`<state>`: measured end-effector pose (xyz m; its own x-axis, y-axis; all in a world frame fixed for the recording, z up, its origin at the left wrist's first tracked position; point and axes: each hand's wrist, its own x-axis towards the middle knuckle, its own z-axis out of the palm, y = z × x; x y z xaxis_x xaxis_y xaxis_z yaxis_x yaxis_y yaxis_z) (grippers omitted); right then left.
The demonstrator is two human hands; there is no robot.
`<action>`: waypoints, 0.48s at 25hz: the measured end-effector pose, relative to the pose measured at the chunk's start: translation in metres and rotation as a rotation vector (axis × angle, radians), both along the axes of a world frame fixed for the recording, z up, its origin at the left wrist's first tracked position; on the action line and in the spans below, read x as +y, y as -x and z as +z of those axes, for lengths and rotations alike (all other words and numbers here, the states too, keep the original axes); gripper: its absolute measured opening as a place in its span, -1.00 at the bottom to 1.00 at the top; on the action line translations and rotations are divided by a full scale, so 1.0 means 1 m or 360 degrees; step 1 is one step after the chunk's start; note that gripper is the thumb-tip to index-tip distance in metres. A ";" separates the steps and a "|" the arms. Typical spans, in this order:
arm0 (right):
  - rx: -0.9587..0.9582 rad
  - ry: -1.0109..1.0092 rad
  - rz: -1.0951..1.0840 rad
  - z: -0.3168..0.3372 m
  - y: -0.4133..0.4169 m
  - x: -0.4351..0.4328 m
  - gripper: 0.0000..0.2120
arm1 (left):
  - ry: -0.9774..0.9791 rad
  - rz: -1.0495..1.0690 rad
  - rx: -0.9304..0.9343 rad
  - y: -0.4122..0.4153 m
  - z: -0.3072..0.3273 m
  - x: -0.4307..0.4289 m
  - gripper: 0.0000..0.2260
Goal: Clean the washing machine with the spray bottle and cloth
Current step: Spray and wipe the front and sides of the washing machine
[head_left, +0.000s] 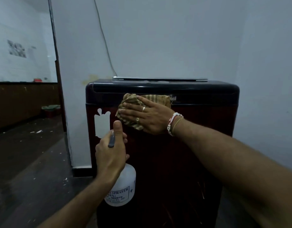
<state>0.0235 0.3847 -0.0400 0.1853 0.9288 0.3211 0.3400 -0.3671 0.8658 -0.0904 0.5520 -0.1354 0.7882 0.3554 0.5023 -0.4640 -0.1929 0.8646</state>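
Note:
A dark maroon top-loading washing machine point(199, 145) stands against a pale wall, its front facing me. My right hand point(147, 117) lies flat, fingers spread, pressing a striped beige cloth point(130, 101) against the upper front panel just below the black top rim. My left hand point(110, 152) grips the neck and trigger of a white translucent spray bottle point(125, 186), held upright in front of the machine's lower left side. The thumb points up. The bottle's nozzle is hidden behind my hand.
A white sticker point(101, 122) marks the machine's upper left front. A cable point(105, 41) runs up the wall behind it. To the left a dark floor point(26, 162) leads past a wall corner toward a counter and red tubs point(50, 111).

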 end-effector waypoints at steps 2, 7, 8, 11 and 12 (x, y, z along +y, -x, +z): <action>0.0002 -0.0025 -0.0027 -0.003 0.002 -0.005 -0.37 | -0.0029 -0.0010 -0.0016 -0.001 0.001 -0.005 -0.28; -0.0100 -0.0038 -0.0102 0.001 -0.005 -0.046 -0.38 | -0.0045 -0.0001 -0.0008 -0.007 -0.005 -0.029 -0.31; -0.0119 -0.0015 -0.0101 0.003 -0.007 -0.057 -0.38 | -0.0029 -0.0010 -0.0002 -0.008 -0.004 -0.034 -0.31; -0.0134 -0.0014 -0.0139 0.007 -0.007 -0.096 -0.39 | -0.0059 -0.0033 0.0022 -0.008 -0.005 -0.048 -0.33; -0.0123 -0.0040 -0.0149 0.007 -0.007 -0.112 -0.39 | -0.0070 -0.0040 0.0016 -0.008 -0.007 -0.052 -0.33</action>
<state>0.0301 0.2726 -0.0330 0.2444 0.9000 0.3610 0.2358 -0.4163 0.8781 -0.0822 0.5002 -0.1424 0.8017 0.3134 0.5089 -0.4604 -0.2192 0.8602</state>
